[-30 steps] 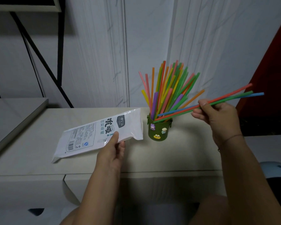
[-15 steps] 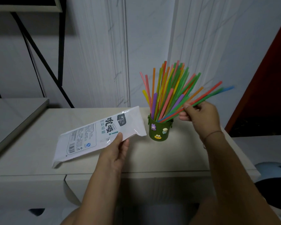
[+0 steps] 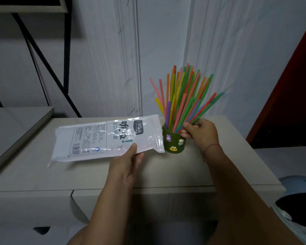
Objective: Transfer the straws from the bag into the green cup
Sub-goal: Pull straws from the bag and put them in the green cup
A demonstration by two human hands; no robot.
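The straws (image 3: 181, 96) stand packed in the green cup (image 3: 173, 143), fanning upward and leaning right. A last few straws (image 3: 209, 104) (a red, a green and a blue one, as far as the blur allows) slant out lower than the rest, their bottom ends inside the rim. The right hand (image 3: 200, 132) pinches these few between thumb and fingertips just beside the rim, on the cup's right side. The cup stands upright on the desk (image 3: 166, 172), and the end of the bag (image 3: 102, 138) overlaps or touches its left side; I cannot tell which. The bag looks flat and seems emptied, though its white film hides the inside. The left hand (image 3: 129, 160) holds the bag's near edge, thumb on top and fingers beneath.

The step in hand appears to be seating this last bunch. To do it well, the push should run along the straws, down into the cup, not sideways. The cup is small, crowded and top-heavy, so a sideways nudge could tip it. Loosening the pinch only once the ends touch bottom should stop them springing back out. The left hand could leave the bag and steady the cup.
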